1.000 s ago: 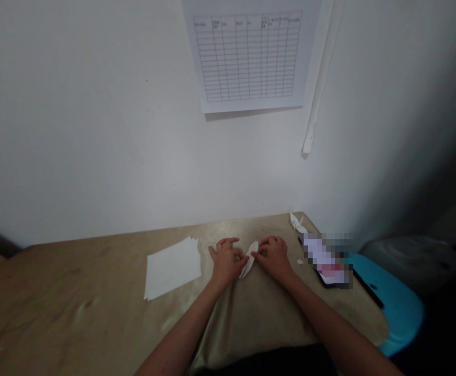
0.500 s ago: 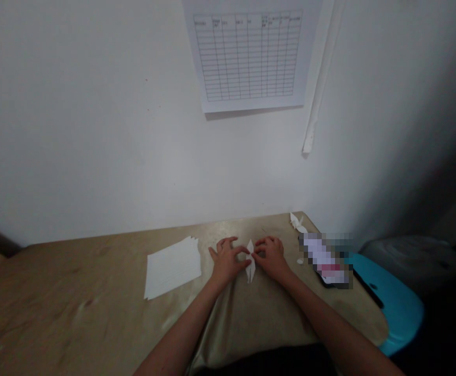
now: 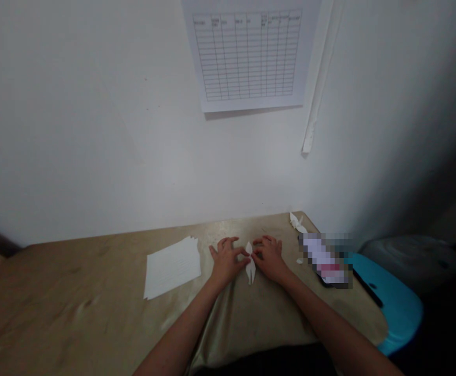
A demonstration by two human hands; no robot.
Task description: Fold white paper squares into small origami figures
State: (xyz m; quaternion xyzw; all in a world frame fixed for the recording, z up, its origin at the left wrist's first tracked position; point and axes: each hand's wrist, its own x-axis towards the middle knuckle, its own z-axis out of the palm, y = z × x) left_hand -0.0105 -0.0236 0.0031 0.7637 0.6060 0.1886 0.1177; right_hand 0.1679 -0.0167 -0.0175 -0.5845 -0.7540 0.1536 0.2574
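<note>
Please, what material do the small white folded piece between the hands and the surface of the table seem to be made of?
The folded piece, pinched by the left hand and right hand, looks like thin matte white paper: sharp creases, pointed tips. The table seems covered with a tan, slightly glossy sheet, perhaps vinyl or cloth: soft highlights and wrinkles show near its front edge.

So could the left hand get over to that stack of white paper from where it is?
Probably yes. The left hand pinches the folded paper, and the paper stack lies just to its left with only bare table between.
</note>
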